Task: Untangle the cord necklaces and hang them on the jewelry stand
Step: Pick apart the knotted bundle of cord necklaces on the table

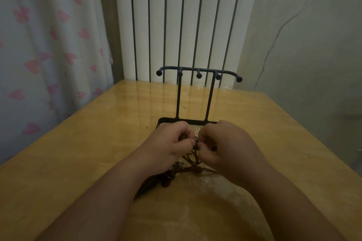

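A tangle of brown cord necklaces [193, 162] with dark beads lies on the wooden table just in front of the black jewelry stand [195, 96]. My left hand [168, 146] and my right hand [227, 146] meet over the tangle, each pinching cords between thumb and fingers. Loose cords and beads trail down under my left wrist. The stand has two uprights, a flat base and a top bar with several ball-tipped hooks; nothing hangs on them.
The yellow wooden table [78, 152] stretches to either side. A white radiator [186, 25] stands behind the far edge, a heart-patterned curtain [49, 45] to the left, a pale wall to the right. A tiny dark speck [147, 127] lies left of the stand.
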